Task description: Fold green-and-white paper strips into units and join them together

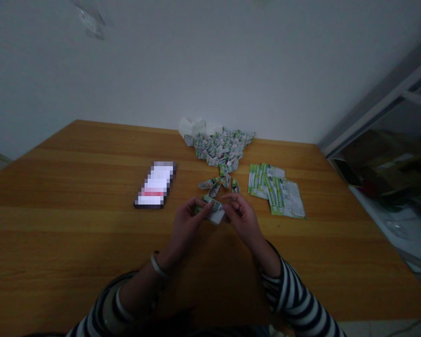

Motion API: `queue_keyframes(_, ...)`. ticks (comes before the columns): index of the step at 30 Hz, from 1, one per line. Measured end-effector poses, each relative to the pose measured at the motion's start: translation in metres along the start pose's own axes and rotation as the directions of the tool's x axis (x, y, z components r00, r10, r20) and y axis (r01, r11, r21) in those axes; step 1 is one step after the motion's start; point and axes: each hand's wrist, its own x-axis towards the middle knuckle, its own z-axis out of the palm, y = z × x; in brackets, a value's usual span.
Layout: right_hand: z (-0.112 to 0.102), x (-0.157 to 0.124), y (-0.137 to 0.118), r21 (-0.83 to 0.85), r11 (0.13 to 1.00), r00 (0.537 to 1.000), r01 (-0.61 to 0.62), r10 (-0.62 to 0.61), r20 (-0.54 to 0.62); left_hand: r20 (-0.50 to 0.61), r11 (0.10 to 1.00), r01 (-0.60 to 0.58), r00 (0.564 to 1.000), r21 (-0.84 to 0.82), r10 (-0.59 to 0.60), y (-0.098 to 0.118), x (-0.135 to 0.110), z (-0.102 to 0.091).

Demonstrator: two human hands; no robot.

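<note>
Between my two hands is a partly folded piece of green-and-white printed paper (215, 216), above the near middle of the table. My left hand (189, 215) pinches its left side, thumb on top. The fingers of my right hand (241, 214) are closed at its right edge; their tips partly hide the fold. Just beyond my hands lie several small folded paper pieces (225, 178) of the same print. Behind them sits a large heap of similar folded pieces (219, 146), close to the wall.
Right of my hands lie several flat green-and-white printed sheets (286, 199), overlapping. A phone (156, 185) with a lit, blurred screen is at the left. White crumpled tissue (192, 126) sits by the wall on the wooden table (73, 224). A shelf frame (375, 112) stands beyond the right edge.
</note>
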Motion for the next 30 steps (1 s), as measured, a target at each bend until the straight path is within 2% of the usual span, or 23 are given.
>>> queue_keyframes(7,-0.006,-0.005,-0.013,-0.302,0.940,0.981,0.159,-0.118,0.151,0.034,0.999,-0.026,0.999,-0.025,0.027,0.001,-0.002,0.001)
queue_keyframes(13,-0.006,-0.007,-0.015,-0.351,0.915,0.975,0.198,-0.148,0.164,0.011,0.998,-0.053,0.999,-0.021,0.053,0.000,-0.003,0.003)
queue_keyframes(16,-0.004,-0.008,-0.011,-0.318,0.928,0.979,0.195,-0.163,0.126,0.017,0.998,-0.066,0.998,0.001,0.066,0.001,-0.004,0.003)
queue_keyframes(23,0.002,-0.008,-0.004,-0.065,0.994,0.995,0.090,-0.087,0.048,0.012,0.995,-0.096,0.995,0.026,0.096,-0.001,-0.004,0.004)
queue_keyframes(30,0.002,-0.003,-0.003,-0.028,0.999,0.995,0.019,-0.016,0.095,0.022,0.981,-0.146,0.989,0.129,0.144,-0.004,-0.005,0.003)
